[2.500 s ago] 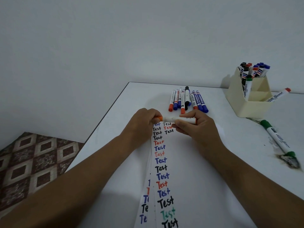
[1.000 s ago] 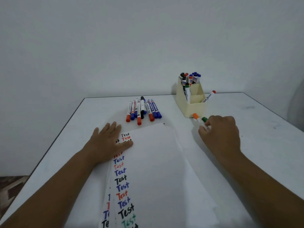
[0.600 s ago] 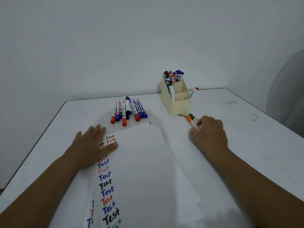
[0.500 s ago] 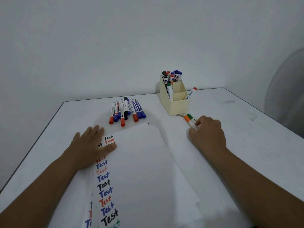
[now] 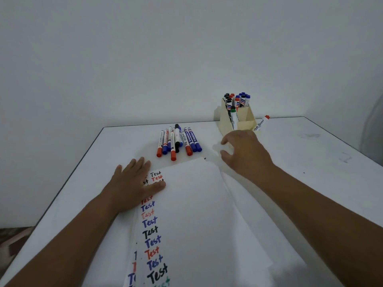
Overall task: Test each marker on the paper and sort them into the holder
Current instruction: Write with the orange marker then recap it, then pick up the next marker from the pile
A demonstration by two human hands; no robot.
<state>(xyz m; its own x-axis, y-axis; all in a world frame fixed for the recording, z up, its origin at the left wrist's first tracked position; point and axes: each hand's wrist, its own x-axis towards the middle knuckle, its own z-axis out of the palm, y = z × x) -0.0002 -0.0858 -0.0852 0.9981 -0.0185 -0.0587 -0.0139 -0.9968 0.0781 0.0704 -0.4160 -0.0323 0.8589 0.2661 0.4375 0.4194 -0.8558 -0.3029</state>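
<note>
**Right hand is swinging back from the rejects toward the untested markers**

I am looking down at a white table (image 5: 310, 162). My left hand (image 5: 132, 183) is lying flat, fingers straight and spread, pressing the top left corner of the paper (image 5: 196, 204) beside a column of the word "Test" in black, red and blue.

My right hand (image 5: 246, 154) is hovering just above the table between the paper's far right corner and the cream holder (image 5: 246, 123), fingers loosely curled. A moment ago it was resting further right, setting an orange-capped marker beside a green one on the table; now it is moving left and appears to be carrying nothing, though blur is hiding the fingertips. Those two markers are now out of sight behind the hand.

I judge that marker is dealt with, and the next one is due. The row of untested markers (image 5: 178, 141) is lying just beyond the paper, near the hand. Sorted markers are standing upright in the holder's back compartments, and one red-capped marker (image 5: 261, 123) is leaning at its right side.
</note>
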